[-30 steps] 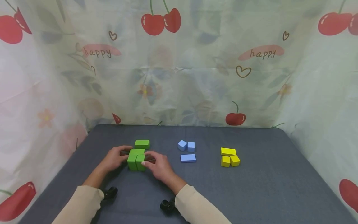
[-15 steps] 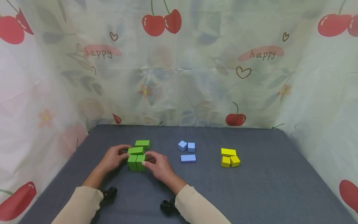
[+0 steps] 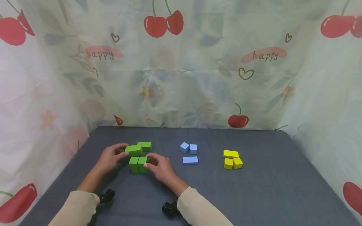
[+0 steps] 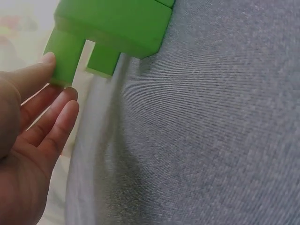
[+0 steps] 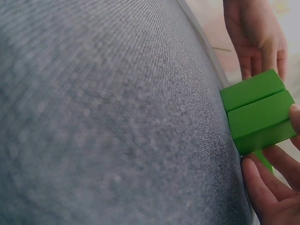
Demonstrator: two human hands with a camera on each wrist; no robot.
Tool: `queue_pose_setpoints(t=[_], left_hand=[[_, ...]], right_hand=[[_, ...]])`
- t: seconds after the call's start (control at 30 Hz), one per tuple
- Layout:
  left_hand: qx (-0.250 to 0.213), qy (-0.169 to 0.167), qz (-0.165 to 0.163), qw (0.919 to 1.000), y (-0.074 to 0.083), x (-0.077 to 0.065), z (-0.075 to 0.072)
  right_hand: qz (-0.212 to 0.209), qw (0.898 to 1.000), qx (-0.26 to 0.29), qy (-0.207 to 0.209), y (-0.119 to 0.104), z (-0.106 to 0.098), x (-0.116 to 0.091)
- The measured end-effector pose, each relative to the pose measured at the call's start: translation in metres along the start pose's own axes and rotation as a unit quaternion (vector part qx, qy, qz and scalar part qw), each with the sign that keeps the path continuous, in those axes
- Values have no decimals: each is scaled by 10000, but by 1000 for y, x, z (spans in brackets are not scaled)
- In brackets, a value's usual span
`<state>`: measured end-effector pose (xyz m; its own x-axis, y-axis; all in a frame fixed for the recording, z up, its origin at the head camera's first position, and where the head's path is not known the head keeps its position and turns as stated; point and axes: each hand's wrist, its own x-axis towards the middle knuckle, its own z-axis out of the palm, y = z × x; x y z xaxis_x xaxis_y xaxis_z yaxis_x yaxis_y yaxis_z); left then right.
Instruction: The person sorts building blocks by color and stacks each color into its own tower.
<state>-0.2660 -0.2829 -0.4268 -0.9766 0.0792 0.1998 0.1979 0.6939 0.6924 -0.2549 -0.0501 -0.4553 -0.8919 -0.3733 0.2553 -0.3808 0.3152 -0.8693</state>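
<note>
On the grey bench (image 3: 268, 188), pinches a long green block (image 3: 134, 150) by its nine o'clock end with the fingers of the left hand (image 3: 110, 157), thumb near side, other fingers beyond. Cannot tell of any contact between that block and the bench. At five o'clock from it and near, has the left upright green block (image 3: 134, 165) and the right upright green block (image 3: 143, 165) standing side by side, a thin seam between. At two o'clock from the pinched block, has the rear green block (image 3: 146, 146) lying flat, partly hidden by it. With the fingers of the right hand (image 3: 161, 167), grips the right upright green block at its three o'clock side. Well apart at about three o'clock from the upright pair, has two blue cubes (image 3: 193, 149) just beside each other, and a long blue block (image 3: 190, 160) at six o'clock from them. Well beyond at three o'clock again, has a long yellow block (image 3: 231, 153), with two yellow cubes (image 3: 228, 163) just beside at six o'clock.
</note>
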Motion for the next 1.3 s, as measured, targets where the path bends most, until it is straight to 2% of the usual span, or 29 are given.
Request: queue_pose_setpoints(t=[0.27,0.67,0.83,1.0,1.3], left_hand=[[-75,130,129,9998,8,-6,-9],[-152,-127,319,9993,16,-21,-17],[-219,-331,456,9982,19,-24,-16],[-299,-380,531,9974,19,-26,-14],[-476,-453,456,9968,19,-27,-9]], right_hand=[[-28,10000,-22,-18,-1,0,0],[-35,10000,34,4,-4,2,0],[-20,10000,36,17,-4,2,1],[16,10000,30,-1,-3,1,0],[27,10000,51,-16,-2,1,-2]])
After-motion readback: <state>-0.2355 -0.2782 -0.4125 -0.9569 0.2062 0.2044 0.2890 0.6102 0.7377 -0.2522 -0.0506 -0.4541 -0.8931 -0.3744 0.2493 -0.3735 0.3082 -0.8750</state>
